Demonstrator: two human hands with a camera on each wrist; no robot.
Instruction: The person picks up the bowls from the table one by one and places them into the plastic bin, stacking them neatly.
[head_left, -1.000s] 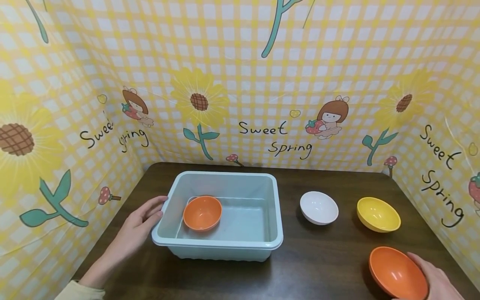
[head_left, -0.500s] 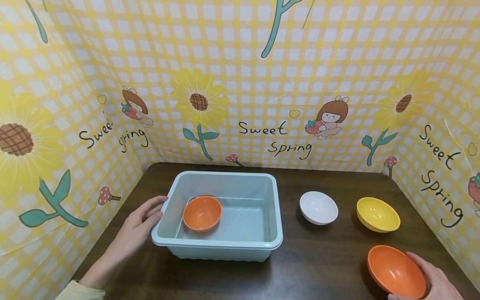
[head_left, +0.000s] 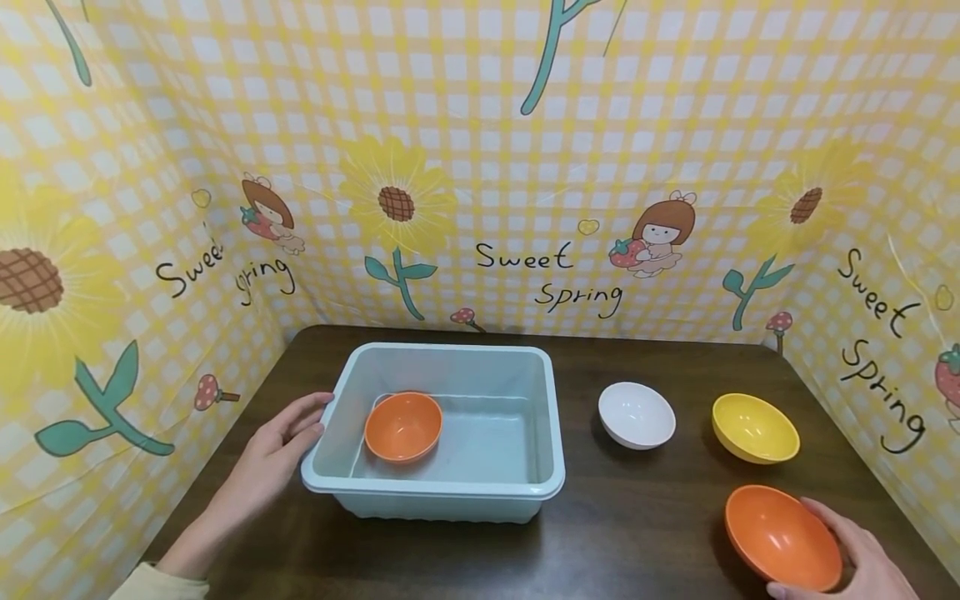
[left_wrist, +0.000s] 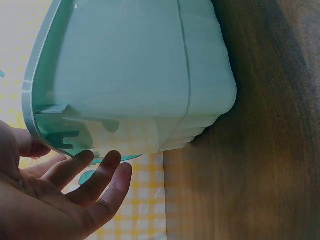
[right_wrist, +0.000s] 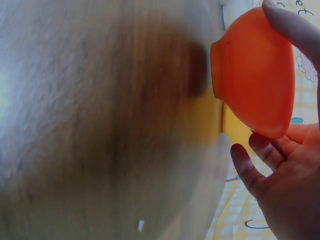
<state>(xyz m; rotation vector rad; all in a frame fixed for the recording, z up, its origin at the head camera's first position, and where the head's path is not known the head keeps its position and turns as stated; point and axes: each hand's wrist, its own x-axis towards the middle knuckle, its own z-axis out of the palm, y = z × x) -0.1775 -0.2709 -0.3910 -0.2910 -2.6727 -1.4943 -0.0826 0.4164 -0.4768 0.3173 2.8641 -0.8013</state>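
Holding an orange bowl [head_left: 783,537] by its sides, lower right

At the lower right of the head view, the right hand [head_left: 873,562] grips the orange bowl, thumb and fingers on opposite sides near the rim. I cannot tell whether its foot touches the worktop [head_left: 637,517]. It looks like glossy, rigid plastic, so it is probably light, stiff and hard to break, though the curved wall may slip; pinching the rim should give the surest hold.

At centre left, the left hand [head_left: 277,446] touches the left rim of a pale blue-green basin [head_left: 433,486], fingers loosely bent. The basin's thin walls may flex a little under pressure; its turned-out lip seems the best place to hold.

Inside it, towards the left, sits a second orange bowl [head_left: 403,425]. Right of centre, a yellow bowl [head_left: 754,427] and a white bowl [head_left: 637,415] stand apart. Behind, a printed cloth [head_left: 487,167] fills the top of the frame.
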